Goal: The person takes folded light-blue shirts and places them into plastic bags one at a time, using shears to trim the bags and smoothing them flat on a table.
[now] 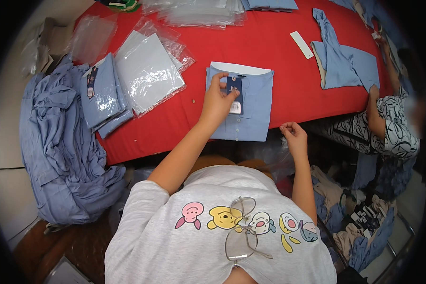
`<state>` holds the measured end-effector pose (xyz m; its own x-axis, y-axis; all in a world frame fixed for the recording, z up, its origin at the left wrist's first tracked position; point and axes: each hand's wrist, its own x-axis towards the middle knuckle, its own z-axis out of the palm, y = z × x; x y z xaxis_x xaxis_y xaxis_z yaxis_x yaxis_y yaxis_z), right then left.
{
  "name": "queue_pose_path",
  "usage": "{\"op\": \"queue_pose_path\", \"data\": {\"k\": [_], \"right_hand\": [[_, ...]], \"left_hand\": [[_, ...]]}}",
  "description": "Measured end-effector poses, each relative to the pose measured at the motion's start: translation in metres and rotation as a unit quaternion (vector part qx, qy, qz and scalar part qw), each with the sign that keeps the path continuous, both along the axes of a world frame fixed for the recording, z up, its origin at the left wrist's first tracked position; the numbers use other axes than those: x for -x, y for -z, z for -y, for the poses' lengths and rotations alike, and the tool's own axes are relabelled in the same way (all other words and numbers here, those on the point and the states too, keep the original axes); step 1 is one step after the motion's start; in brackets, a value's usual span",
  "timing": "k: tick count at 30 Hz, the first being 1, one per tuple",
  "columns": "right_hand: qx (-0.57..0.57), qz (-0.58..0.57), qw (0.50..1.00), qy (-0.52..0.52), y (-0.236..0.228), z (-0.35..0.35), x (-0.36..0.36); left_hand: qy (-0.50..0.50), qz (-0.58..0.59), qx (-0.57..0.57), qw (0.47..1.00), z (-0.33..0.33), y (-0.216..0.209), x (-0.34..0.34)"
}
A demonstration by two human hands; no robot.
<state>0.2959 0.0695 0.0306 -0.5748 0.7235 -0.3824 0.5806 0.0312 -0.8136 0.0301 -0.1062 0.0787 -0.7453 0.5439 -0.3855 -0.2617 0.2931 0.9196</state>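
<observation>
A folded blue shirt (256, 94) lies on the red table in front of me, with a white card edge showing at its top. My left hand (217, 103) is over it, thumb and fingers closed on a dark blue hang tag (234, 84) with a white label at its lower end. Just off the table's front edge, to the right of the shirt, is my right hand (294, 137). Its fingers are pinched together; what they hold, if anything, cannot be made out. Clear plastic (273, 158) hangs below and beside that hand.
Left on the table (173, 128) lie bagged folded shirts (102, 94) and white cards in clear bags (149, 71). A heap of blue shirts (57, 151) stands at the left. More clear bags (199, 12) lie far back. At right, another person's hand (374, 92) touches a part-folded shirt (341, 66).
</observation>
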Motion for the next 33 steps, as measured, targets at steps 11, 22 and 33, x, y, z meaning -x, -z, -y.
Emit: {"op": "queue_pose_path", "data": {"k": [11, 22, 33], "right_hand": [[-0.155, -0.007, 0.985, -0.077, -0.037, 0.003, 0.077], [0.252, -0.274, 0.925, -0.079, -0.114, 0.006, 0.051], [0.137, -0.227, 0.962, -0.071, -0.139, 0.009, -0.005]], "left_hand": [[0.153, -0.413, 0.145, 0.886, 0.037, 0.006, -0.015], [0.383, -0.198, -0.085, 0.898, 0.027, -0.032, -0.078], [0.382, 0.013, 0.022, 0.924, 0.073, -0.031, -0.07]]}}
